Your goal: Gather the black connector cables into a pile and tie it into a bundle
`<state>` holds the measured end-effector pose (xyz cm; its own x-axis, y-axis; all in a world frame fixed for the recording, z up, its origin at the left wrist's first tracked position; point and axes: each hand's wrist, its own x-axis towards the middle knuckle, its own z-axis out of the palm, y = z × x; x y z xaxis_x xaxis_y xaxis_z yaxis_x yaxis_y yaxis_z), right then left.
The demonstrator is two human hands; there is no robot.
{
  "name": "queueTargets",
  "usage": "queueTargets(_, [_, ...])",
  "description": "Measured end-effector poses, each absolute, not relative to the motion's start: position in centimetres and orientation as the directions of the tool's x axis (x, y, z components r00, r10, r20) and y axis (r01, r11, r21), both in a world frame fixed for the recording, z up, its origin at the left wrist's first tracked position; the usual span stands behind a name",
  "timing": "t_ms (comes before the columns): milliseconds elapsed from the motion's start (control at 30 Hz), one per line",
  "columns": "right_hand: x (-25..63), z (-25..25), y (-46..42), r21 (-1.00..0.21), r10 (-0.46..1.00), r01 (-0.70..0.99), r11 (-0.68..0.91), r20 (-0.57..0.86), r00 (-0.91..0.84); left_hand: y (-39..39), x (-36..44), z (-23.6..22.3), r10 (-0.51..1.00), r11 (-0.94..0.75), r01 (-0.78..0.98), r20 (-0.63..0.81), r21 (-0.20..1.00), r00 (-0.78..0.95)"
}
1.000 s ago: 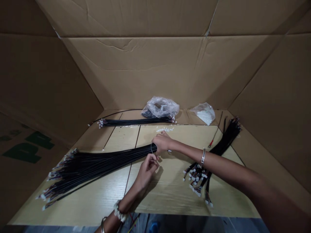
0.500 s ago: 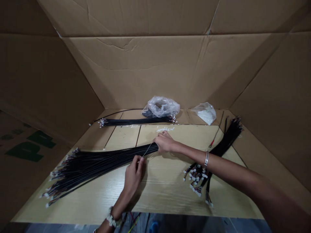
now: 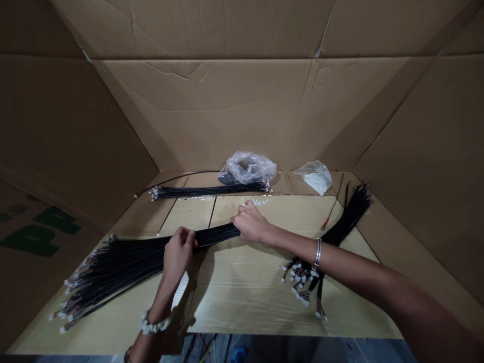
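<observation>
A thick bundle of black cables (image 3: pixel 124 267) with white connectors at its far end lies across the left of the tabletop. My right hand (image 3: pixel 251 224) grips the bundle's narrow end, and my left hand (image 3: pixel 179 252) closes around it a little further left. The thin tie seen earlier is hidden or gone. A white scrunchie-like band (image 3: pixel 155 322) circles my left wrist, and a metal bangle (image 3: pixel 317 253) circles my right.
A thinner cable bundle (image 3: pixel 207 190) and a clear plastic bag (image 3: pixel 247 168) lie at the back. Another black bundle (image 3: pixel 351 217) with white connectors runs along the right, beside a smaller bag (image 3: pixel 315 177). Cardboard walls (image 3: pixel 196 111) surround the wood-grain tabletop (image 3: pixel 242 287).
My left hand has moved left and closed around the bundle, and the thin tie no longer shows. My right hand has shifted slightly left.
</observation>
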<state>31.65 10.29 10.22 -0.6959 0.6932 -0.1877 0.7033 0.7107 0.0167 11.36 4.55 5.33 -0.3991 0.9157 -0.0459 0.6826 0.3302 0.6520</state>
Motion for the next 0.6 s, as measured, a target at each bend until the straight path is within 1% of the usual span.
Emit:
queueTargets(267, [31.5, 9.7, 10.0, 0.009, 0.689, 0.697, 0.717, -0.157, -0.707, 5.0, 10.7, 5.8, 0.909, 0.415, 0.788, -0.163, 0.456, -0.384])
queueTargets(500, [31.6, 9.5, 9.6, 0.034, 0.687, 0.688, 0.725, -0.103, -0.719, 8.0, 10.3, 6.6, 0.907, 0.414, 0.871, -0.199, 0.264, -0.371])
queueTargets(600, [31.6, 9.6, 9.8, 0.048, 0.699, 0.699, 0.714, -0.108, -0.707, 8.6, 9.7, 6.9, 0.911, 0.392, 0.894, -0.224, 0.216, -0.345])
